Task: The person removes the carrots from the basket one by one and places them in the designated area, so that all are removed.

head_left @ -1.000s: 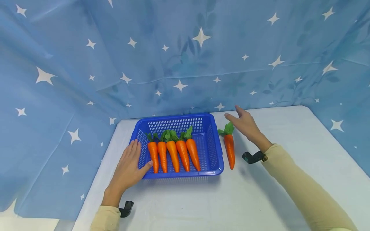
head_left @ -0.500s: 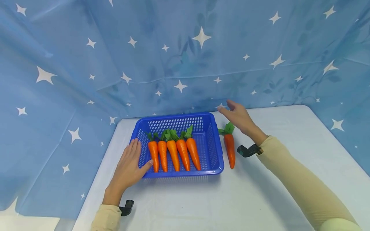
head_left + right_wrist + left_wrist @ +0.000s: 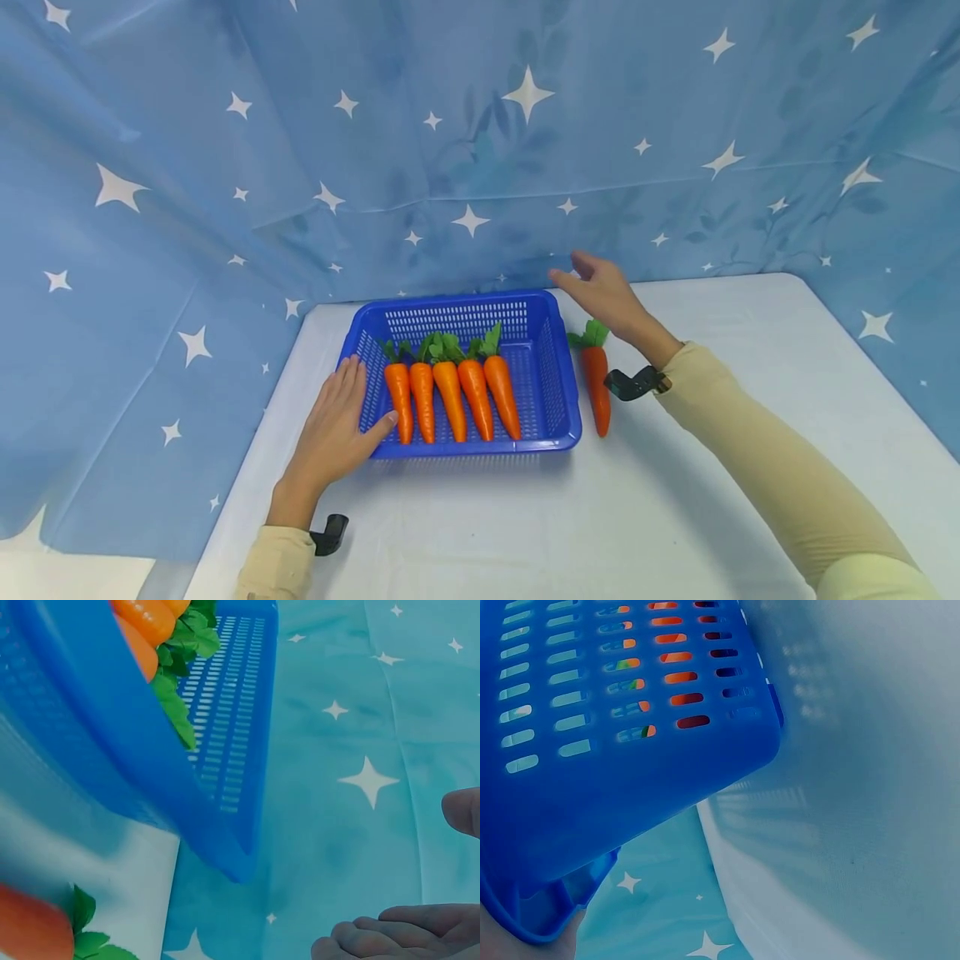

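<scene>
In the head view a blue plastic basket point(image 3: 471, 450) holds several orange carrots point(image 3: 452, 402) with green tops, side by side in a row. Another carrot point(image 3: 597, 390) lies on the table just right of the basket, partly behind the right wrist's camera. My left hand point(image 3: 333, 425) rests on the basket's left rim with its fingers straight. Raised near the basket's far right corner, my right hand point(image 3: 603, 293) holds nothing, thumb and fingers spread apart. The right wrist view shows the fingers point(image 3: 397, 937) apart from the basket wall.
The white table point(image 3: 540, 533) extends in front of the basket and to its right. A blue curtain point(image 3: 420, 167) with white stars hangs close behind the table and along its left side.
My right hand has moved left and slightly away from me, from above the loose carrot's leaves toward the basket's far right corner. My left hand, the basket and the carrots have stayed in place.
</scene>
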Demonstrator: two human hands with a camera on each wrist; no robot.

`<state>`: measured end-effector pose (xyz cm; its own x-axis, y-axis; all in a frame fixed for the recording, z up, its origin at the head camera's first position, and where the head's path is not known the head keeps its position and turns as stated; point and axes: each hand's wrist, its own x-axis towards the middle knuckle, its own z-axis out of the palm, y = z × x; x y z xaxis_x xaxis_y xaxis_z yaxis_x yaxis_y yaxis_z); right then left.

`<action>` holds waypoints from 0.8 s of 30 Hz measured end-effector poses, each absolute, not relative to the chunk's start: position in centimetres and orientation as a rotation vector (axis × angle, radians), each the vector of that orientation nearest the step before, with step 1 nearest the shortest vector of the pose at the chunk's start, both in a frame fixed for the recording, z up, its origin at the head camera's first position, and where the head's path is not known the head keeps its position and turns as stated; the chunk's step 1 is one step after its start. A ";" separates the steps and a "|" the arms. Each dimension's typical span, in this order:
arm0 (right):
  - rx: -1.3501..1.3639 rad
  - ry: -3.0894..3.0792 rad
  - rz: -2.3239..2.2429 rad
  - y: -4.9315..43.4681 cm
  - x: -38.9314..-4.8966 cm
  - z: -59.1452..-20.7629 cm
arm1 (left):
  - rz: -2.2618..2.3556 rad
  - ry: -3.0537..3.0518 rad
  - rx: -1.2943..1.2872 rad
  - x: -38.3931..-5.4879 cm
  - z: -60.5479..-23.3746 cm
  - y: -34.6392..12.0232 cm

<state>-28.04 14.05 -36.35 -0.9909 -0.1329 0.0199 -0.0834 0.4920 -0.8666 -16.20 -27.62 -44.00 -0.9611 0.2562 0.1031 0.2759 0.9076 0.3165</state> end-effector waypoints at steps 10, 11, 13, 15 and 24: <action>-0.250 2.604 -1.536 11.9 -27.8 -37.2 | -0.502 -3.014 -0.412 -16.3 -44.1 -27.6; -0.253 2.606 -1.533 11.7 -27.8 -37.3 | -0.502 -3.014 -0.410 -16.3 -44.1 -27.6; -0.255 2.604 -1.524 11.2 -27.7 -37.5 | -0.503 -3.014 -0.405 -16.3 -44.1 -27.6; -0.247 2.597 -1.523 10.8 -27.6 -37.7 | -0.504 -3.015 -0.400 -16.2 -44.1 -27.6; -0.256 2.544 -1.523 9.2 -27.6 -38.8 | -0.514 -3.004 -0.407 -16.2 -44.0 -27.4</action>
